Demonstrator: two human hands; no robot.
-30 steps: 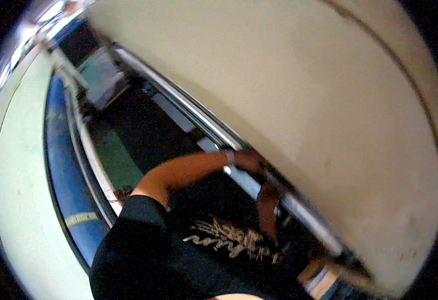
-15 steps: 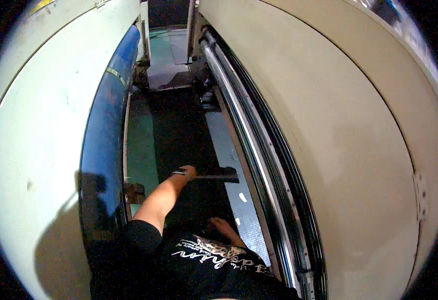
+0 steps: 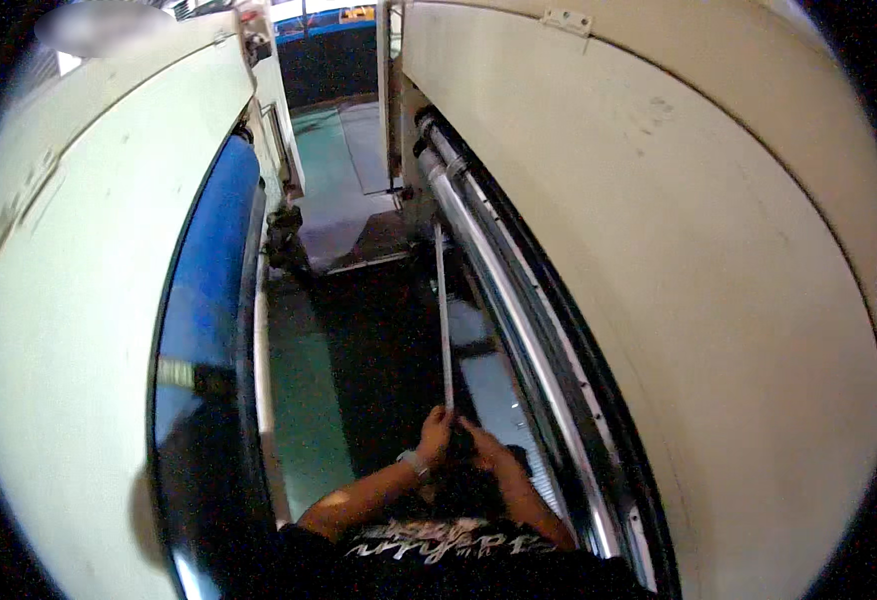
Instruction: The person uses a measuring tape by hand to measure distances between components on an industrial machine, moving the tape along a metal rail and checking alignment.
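Observation:
A long, thin, pale rod (image 3: 445,320) stretches away from me, roughly along the gap between two machine sides. My left hand (image 3: 436,437), with a light band at the wrist, is closed round its near end. Close beside it, my right hand (image 3: 483,445) meets the same end with its fingers curled in; shadow hides part of its grip. The rod's far end lies near the dark machine parts by the right roller. To the right of my hands runs a shiny metal roller (image 3: 504,275).
At left a blue roller (image 3: 214,255) lies along a pale machine panel (image 3: 79,330). A beige panel (image 3: 739,300) rises at right. Below are a dark floor strip (image 3: 384,340) and a green floor strip (image 3: 309,410). Ahead, a doorway-like opening (image 3: 334,150) shows more floor.
The rod has swung from pointing right to pointing away from me. My left hand has come nearer and right; my right hand has joined it. The view has tilted up.

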